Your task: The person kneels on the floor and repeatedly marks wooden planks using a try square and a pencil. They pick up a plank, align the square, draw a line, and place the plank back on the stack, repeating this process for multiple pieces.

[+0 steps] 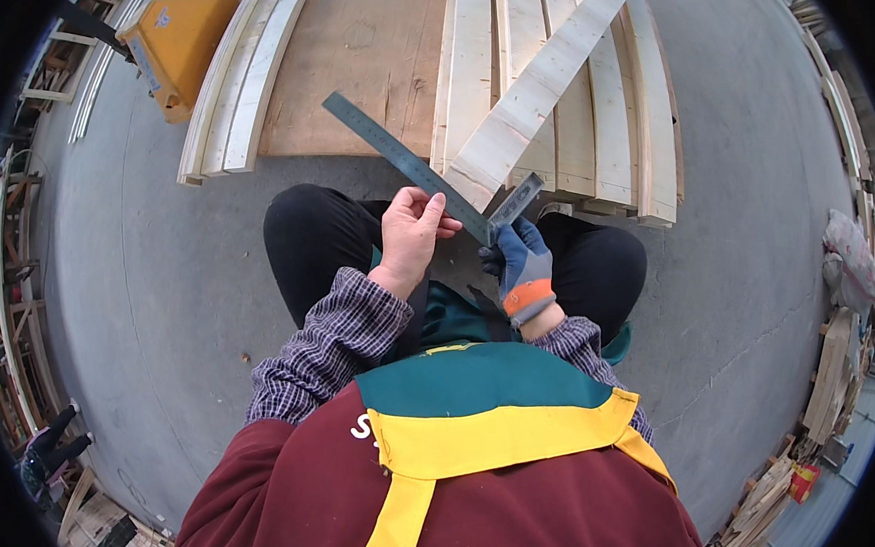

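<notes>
A try square [395, 156] with a long grey metal blade and a short metal stock is held up in front of my knees. My bare left hand [414, 233] pinches the blade partway along, thumb on its edge. At the corner where blade and stock meet, my right hand [524, 265], in a blue and grey glove with an orange cuff, is closed on the square. Just beyond it, a pale wooden board [546, 81] lies slantwise across several other boards; its near end is close to the blade. Whether the blade touches that board, I cannot tell.
Several long planks [596, 153] lie on a brown wooden panel [355, 68], with more planks [246, 85] at its left edge. A yellow metal piece of equipment [180, 51] stands at far left. Timber stacks [829, 375] line the right side; a person [50, 453] is at the left rim.
</notes>
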Demonstrator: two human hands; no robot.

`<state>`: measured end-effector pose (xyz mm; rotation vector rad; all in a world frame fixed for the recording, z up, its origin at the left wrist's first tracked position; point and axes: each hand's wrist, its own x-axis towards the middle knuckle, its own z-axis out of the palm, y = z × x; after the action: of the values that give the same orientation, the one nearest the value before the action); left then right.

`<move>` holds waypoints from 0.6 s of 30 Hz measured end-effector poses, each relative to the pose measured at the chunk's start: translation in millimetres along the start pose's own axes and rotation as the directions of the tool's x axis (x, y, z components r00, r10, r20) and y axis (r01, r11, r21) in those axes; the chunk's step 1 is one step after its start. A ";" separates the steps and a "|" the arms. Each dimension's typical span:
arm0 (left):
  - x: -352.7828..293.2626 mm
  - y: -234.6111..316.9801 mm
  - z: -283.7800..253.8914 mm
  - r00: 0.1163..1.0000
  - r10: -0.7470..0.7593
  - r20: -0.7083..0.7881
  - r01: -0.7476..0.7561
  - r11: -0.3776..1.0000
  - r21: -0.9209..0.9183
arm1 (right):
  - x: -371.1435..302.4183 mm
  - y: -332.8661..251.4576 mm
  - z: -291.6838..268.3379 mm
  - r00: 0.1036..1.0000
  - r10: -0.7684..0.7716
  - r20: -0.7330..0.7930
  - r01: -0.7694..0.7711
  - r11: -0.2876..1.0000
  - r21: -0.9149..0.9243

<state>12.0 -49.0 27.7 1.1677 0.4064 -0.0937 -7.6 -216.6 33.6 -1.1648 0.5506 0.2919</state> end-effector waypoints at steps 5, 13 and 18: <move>7.4 -15.8 -22.2 0.997 0.077 0.003 -0.076 0.984 0.164 | 12.3 -14.8 16.6 0.999 -0.023 -0.036 0.026 0.996 0.084; 29.7 -38.4 -19.9 0.957 -0.012 0.289 0.044 0.994 -0.102 | 16.9 -17.0 22.3 0.997 -0.053 -0.054 0.055 0.997 0.046; 31.0 -29.1 -19.1 0.958 -0.021 0.286 0.049 0.995 -0.090 | 15.7 -20.1 24.2 0.998 -0.049 -0.029 0.050 0.999 0.016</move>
<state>27.4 -39.0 -15.0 1.0339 0.1748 -0.2675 21.6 -202.9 47.6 -1.1662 0.5471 0.2284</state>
